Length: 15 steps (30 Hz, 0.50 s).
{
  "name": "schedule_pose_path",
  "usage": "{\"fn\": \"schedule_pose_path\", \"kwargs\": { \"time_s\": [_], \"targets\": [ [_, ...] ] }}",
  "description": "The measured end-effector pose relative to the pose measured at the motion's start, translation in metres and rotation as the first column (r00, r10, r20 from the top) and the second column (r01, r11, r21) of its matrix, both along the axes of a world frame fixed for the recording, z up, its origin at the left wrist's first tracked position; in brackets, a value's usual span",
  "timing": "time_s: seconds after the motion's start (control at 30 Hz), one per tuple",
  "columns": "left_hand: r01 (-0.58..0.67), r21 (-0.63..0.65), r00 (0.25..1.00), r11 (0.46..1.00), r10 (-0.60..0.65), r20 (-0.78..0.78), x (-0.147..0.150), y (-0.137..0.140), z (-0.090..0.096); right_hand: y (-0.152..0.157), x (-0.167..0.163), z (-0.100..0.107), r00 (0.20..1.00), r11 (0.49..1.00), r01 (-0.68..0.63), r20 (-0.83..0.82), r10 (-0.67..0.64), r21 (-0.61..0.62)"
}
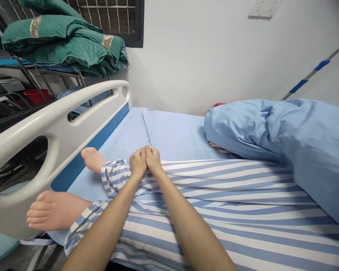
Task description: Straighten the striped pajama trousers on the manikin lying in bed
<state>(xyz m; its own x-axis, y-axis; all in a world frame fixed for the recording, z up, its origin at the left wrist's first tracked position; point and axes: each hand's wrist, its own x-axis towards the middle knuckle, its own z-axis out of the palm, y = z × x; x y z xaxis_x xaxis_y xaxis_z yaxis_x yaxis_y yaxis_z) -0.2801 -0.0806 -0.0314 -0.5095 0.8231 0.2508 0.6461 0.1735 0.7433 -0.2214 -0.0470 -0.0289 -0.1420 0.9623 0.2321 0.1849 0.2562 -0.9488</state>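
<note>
On the bed lies a figure that looks like a care manikin, in blue-and-white striped trousers (228, 210). My left hand (138, 161) and my right hand (153, 157) are side by side, touching, over its far lower leg a little above the ankle. Both are curled round the striped cloth and the leg under it; the fingertips are hidden on the far side. Left of my hands, the far bare foot (92, 159) sticks out of its cuff. The nearer bare foot (55, 210) points to the bed end, and my forearms cross above that leg.
A cream bed end board (59, 101) with cut-out holes stands left. Blue bedding (271, 131) is folded back at right, with fingertips (222, 148) showing under it. The light blue sheet (175, 128) reaches the wall. Green quilts (70, 41) lie on a neighbouring bed.
</note>
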Motion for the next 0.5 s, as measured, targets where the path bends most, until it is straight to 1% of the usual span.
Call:
{"fn": "schedule_pose_path", "kwargs": {
  "time_s": [0.1, 0.2, 0.3, 0.37, 0.43, 0.5],
  "targets": [
    [-0.013, -0.042, 1.000, 0.999, 0.012, -0.026, 0.001, -0.001, 0.005, -0.002, 0.001, -0.001, 1.000, 1.000, 0.004, 0.008, -0.004, 0.001],
    [0.001, -0.101, 1.000, 0.995, -0.004, -0.029, 0.001, -0.004, 0.009, -0.003, 0.002, -0.002, 0.998, 0.999, 0.032, 0.045, -0.033, 0.019],
    [0.005, -0.148, 1.000, 0.989, -0.009, -0.029, 0.001, -0.005, 0.010, -0.002, 0.003, 0.005, 0.987, 0.999, 0.050, 0.154, -0.051, 0.014],
    [-0.002, -0.141, 0.999, 0.990, -0.003, -0.034, 0.000, -0.005, 0.010, -0.002, 0.005, 0.015, 0.959, 0.998, 0.044, 0.279, -0.055, 0.043],
    [0.006, -0.098, 0.999, 0.995, -0.010, -0.036, -0.001, -0.003, 0.009, -0.004, 0.010, 0.025, 0.919, 0.993, 0.014, 0.391, -0.059, 0.116],
    [0.017, -0.064, 1.000, 0.998, -0.018, -0.020, -0.002, -0.001, 0.006, -0.007, 0.015, 0.030, 0.897, 0.983, -0.019, 0.437, -0.065, 0.184]
  ]
}}
